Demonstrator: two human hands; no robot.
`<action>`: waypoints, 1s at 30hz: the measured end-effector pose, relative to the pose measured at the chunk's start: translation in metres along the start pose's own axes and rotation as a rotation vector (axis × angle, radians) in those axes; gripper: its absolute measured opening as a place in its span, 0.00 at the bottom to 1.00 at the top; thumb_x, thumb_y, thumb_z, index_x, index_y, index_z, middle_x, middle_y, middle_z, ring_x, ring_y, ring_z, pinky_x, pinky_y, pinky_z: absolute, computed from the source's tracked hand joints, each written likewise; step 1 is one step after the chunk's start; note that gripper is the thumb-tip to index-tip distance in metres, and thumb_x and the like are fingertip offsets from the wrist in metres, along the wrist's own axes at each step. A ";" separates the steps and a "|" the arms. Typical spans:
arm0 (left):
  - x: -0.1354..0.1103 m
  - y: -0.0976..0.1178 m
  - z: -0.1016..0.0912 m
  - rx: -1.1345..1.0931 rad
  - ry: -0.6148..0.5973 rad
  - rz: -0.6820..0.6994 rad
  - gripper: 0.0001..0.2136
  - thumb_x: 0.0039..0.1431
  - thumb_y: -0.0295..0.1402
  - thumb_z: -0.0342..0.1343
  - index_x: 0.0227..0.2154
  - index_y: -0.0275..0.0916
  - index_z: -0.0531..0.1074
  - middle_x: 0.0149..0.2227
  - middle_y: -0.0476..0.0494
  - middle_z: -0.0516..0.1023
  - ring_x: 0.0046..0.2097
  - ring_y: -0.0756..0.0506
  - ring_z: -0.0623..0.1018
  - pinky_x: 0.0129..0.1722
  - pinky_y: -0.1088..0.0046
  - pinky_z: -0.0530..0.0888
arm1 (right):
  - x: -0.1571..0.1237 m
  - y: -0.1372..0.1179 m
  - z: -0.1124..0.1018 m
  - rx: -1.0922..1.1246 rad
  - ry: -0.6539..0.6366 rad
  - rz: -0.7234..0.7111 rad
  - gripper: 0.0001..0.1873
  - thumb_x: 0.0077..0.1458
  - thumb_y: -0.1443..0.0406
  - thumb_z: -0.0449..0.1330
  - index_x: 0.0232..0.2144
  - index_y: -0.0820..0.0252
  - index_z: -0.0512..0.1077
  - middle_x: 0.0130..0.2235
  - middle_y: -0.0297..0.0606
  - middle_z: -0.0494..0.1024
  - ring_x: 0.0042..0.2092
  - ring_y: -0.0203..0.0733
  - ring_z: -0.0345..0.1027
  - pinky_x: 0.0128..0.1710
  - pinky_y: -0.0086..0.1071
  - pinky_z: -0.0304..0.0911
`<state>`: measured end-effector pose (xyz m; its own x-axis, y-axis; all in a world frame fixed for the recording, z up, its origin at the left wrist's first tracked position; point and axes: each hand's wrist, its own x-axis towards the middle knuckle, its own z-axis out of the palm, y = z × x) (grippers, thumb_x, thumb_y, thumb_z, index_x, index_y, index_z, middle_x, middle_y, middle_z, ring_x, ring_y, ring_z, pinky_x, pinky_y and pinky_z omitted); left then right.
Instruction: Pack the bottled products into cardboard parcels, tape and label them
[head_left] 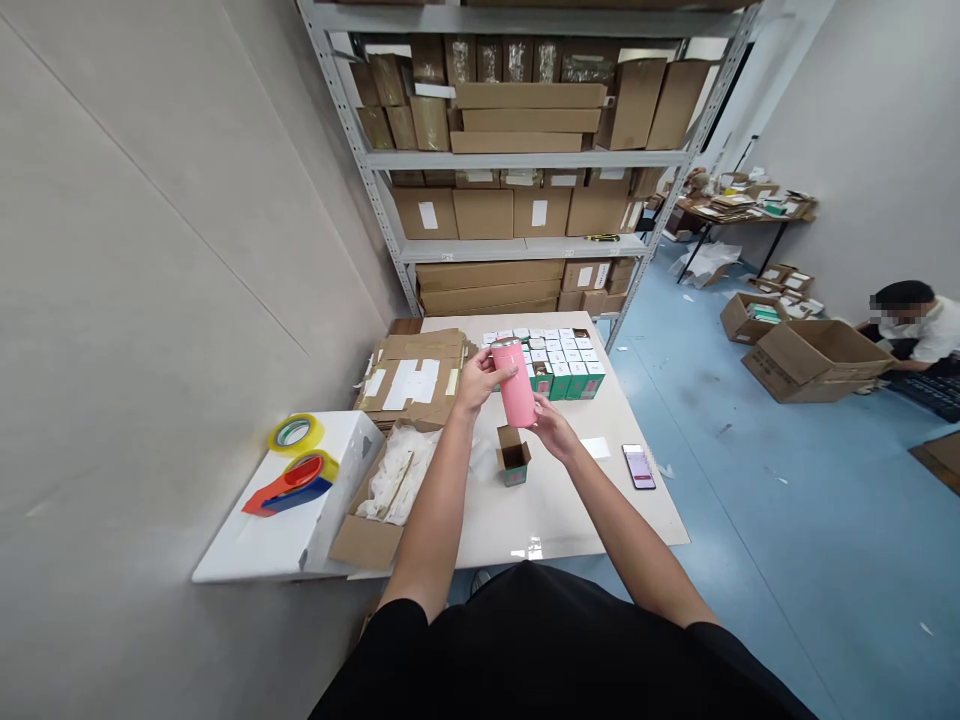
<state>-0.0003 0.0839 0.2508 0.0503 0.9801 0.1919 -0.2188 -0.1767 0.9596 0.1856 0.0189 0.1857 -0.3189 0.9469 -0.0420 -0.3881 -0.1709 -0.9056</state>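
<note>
Currently a pink tumbler [514,385] is held slightly tilted above the white table [570,510], the left hand [474,382] wrapped around its upper end, the right hand [553,428] grasping its lower end. Just below stands a small open green-and-white box [514,455]; rows of matching boxes [559,365] sit beyond the tumbler, a smartphone [638,467] to the right. Left of the table, a cardboard carton [367,540] holds white packing paper [397,475], beside a red tape dispenser [289,487].
</note>
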 end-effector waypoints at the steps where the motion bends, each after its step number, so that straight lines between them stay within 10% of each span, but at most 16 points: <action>1: 0.000 0.002 0.001 -0.005 -0.016 0.001 0.43 0.39 0.43 0.80 0.60 0.36 0.73 0.50 0.34 0.83 0.51 0.37 0.82 0.56 0.54 0.77 | 0.002 -0.005 -0.001 -0.019 -0.015 -0.035 0.33 0.47 0.49 0.70 0.54 0.49 0.70 0.54 0.41 0.80 0.54 0.51 0.75 0.53 0.44 0.72; 14: -0.008 0.017 0.015 0.065 0.033 0.106 0.56 0.44 0.40 0.79 0.74 0.48 0.54 0.49 0.39 0.80 0.47 0.41 0.82 0.52 0.59 0.79 | 0.002 -0.014 0.012 -0.120 0.079 -0.237 0.61 0.38 0.52 0.79 0.69 0.43 0.54 0.52 0.40 0.79 0.53 0.51 0.76 0.55 0.47 0.72; 30: -0.008 0.011 0.017 -0.068 -0.064 0.046 0.59 0.51 0.44 0.75 0.77 0.48 0.41 0.54 0.36 0.80 0.55 0.37 0.81 0.58 0.55 0.77 | -0.003 -0.021 0.022 -0.179 0.036 -0.241 0.68 0.45 0.55 0.76 0.76 0.39 0.39 0.53 0.38 0.78 0.53 0.51 0.75 0.55 0.47 0.72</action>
<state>0.0137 0.0726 0.2633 0.1003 0.9630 0.2500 -0.2879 -0.2124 0.9338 0.1752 0.0137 0.2144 -0.2036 0.9640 0.1709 -0.2891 0.1075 -0.9513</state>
